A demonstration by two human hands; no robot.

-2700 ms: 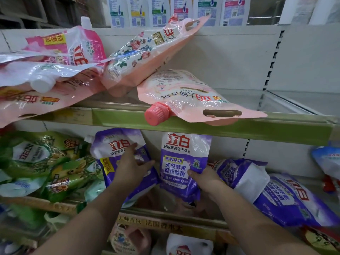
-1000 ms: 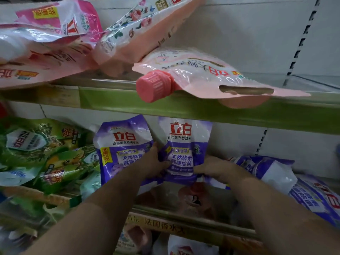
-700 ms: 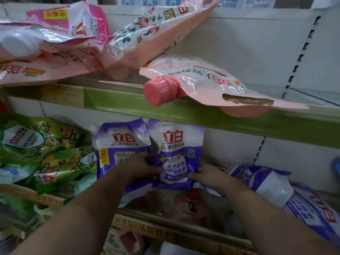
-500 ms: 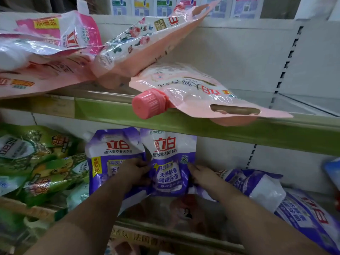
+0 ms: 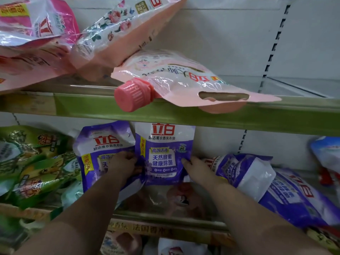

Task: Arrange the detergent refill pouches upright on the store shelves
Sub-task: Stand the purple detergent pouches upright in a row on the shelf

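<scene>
**A:** What are my hands holding?

**B:** My left hand (image 5: 123, 161) and right hand (image 5: 195, 167) both pinch the middle purple pouch (image 5: 164, 151), one on each side edge. It stands upright on the lower shelf (image 5: 165, 220), near 6 o'clock from the pink pouch (image 5: 185, 81).

**A:** What is next to it?

**B:** Another purple pouch (image 5: 100, 153) stands touching it at 9 o'clock. Fallen purple pouches (image 5: 287, 192) lie at 3 o'clock. Green pouches (image 5: 35, 162) are piled far at 9 o'clock.

**A:** And up top?

**B:** The pink pouch lies flat, its cap (image 5: 134, 95) sticking over the green shelf edge (image 5: 257, 118).
</scene>
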